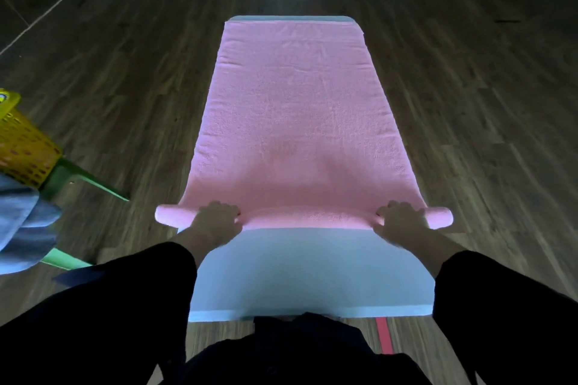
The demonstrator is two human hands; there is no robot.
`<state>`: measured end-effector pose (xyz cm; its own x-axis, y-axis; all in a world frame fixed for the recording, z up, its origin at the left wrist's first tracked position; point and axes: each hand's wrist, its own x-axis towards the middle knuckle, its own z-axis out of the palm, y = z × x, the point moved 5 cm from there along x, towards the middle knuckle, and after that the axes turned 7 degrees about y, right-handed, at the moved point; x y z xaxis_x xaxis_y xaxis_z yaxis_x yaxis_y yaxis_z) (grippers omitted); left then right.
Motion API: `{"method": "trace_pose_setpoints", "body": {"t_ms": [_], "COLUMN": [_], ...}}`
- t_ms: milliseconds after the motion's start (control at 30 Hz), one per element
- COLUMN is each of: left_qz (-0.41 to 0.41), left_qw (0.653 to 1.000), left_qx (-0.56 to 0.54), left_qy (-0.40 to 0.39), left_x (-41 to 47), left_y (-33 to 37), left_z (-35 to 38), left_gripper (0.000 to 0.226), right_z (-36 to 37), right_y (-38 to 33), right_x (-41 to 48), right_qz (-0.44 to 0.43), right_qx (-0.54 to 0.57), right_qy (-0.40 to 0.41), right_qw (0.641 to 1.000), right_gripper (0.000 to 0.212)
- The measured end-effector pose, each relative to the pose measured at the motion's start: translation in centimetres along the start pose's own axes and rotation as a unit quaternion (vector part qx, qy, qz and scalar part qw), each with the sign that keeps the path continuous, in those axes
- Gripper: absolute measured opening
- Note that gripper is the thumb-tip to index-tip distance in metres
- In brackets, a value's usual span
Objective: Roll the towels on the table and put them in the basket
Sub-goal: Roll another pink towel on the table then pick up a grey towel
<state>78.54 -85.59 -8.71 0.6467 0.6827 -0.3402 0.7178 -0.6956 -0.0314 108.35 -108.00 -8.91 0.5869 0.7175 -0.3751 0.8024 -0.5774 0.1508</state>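
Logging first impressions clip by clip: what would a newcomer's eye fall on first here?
The pink towel spread lengthwise over the white table, centre view, stands out against the dark floor. Its near end is rolled into a tube, held by the left hand and right hand. At the far left edge sits a yellow basket, a grey-blue cloth just below it in the picture.

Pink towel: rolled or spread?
Mostly spread: the pink towel has only a thin roll at its near edge, under left hand and right hand.
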Motion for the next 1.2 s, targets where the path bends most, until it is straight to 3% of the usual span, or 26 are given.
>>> {"method": "trace_pose_setpoints", "body": {"t_ms": [67, 100, 167, 233, 267, 333, 433, 533, 600, 667, 733, 767, 833, 900, 967, 1033, 1133, 1200], "left_qz": [0.008, 0.013, 0.002, -0.015, -0.006, 0.038, 0.028, 0.012, 0.024, 0.025, 0.029, 0.028, -0.002, -0.025, 0.012, 0.045, 0.020, 0.023], "left_qw": [0.996, 0.996, 1.000, 0.989, 0.985, 0.992, 0.998, 0.994, 0.997, 0.997, 0.991, 0.994, 0.999, 0.983, 0.983, 0.994, 0.995, 0.998], "left_qx": [-0.034, -0.025, -0.006, -0.063, -0.093, -0.082, -0.014, 0.061, 0.037, -0.048, -0.055, -0.036, -0.019, -0.094, -0.137, -0.071, -0.041, -0.014], "left_qy": [-0.087, -0.087, 0.014, 0.130, 0.142, 0.092, 0.062, 0.086, 0.058, -0.047, -0.120, -0.099, 0.044, 0.158, 0.118, 0.063, 0.091, 0.056], "left_x": [0.0, 0.2, 0.5, 0.5, 0.4, 0.1, 0.0, 0.5, 1.1, 1.6, 1.6, 1.8, 2.0, 1.7, 1.5, 1.0, 0.9, 1.1], "left_y": [-0.5, -0.9, -1.6, -1.5, -1.1, -0.1, 0.2, 0.3, 0.4, -0.1, -0.5, -0.7, -1.0, -0.7, 0.2, 1.1, 1.0, 1.2], "left_z": [-0.4, -0.7, -1.4, -1.6, -1.3, 0.2, 1.4, 0.8, 0.6, 0.6, 0.3, -0.2, -1.6, -2.3, -1.1, 0.4, 0.4, 0.3], "left_gripper": [0.030, 0.028, 0.033, 0.040, 0.042, 0.050, 0.059, 0.047, 0.039, 0.036, 0.035, 0.035, 0.036, 0.037, 0.045, 0.052, 0.046, 0.040], "right_z": [-0.4, -0.8, -2.1, -2.5, -2.2, -0.7, 0.2, -0.5, -0.9, -0.8, -1.2, -1.6, -3.0, -3.3, -1.9, 0.1, 0.5, 0.2], "right_y": [0.4, 0.7, 1.1, 0.8, 0.4, -0.7, -0.9, -0.6, -0.6, -0.2, 0.3, 0.6, 1.2, 1.4, 0.3, -0.6, -0.6, -0.8], "right_x": [0.2, 0.3, 0.6, 0.7, 0.6, 0.4, 0.1, 0.4, 0.8, 1.4, 1.5, 1.7, 2.0, 2.2, 1.9, 1.2, 0.5, 0.4], "right_qz": [-0.016, -0.019, -0.002, 0.026, 0.033, 0.011, -0.004, -0.004, -0.018, -0.027, -0.042, -0.043, -0.010, 0.022, -0.008, -0.043, -0.039, -0.043], "right_qx": [-0.008, -0.018, -0.018, 0.039, 0.077, 0.100, 0.025, -0.052, -0.050, -0.032, -0.029, -0.028, -0.024, 0.047, 0.125, 0.079, 0.007, -0.001], "right_qy": [-0.094, -0.099, -0.009, 0.084, 0.088, 0.055, 0.065, 0.096, 0.058, -0.051, -0.158, -0.151, -0.015, 0.094, 0.050, 0.009, 0.088, 0.088], "right_qw": [0.995, 0.995, 1.000, 0.995, 0.993, 0.993, 0.998, 0.994, 0.997, 0.998, 0.986, 0.987, 1.000, 0.994, 0.991, 0.996, 0.995, 0.995], "right_gripper": [0.052, 0.051, 0.045, 0.039, 0.041, 0.052, 0.051, 0.039, 0.043, 0.048, 0.047, 0.044, 0.035, 0.037, 0.043, 0.057, 0.047, 0.040]}}
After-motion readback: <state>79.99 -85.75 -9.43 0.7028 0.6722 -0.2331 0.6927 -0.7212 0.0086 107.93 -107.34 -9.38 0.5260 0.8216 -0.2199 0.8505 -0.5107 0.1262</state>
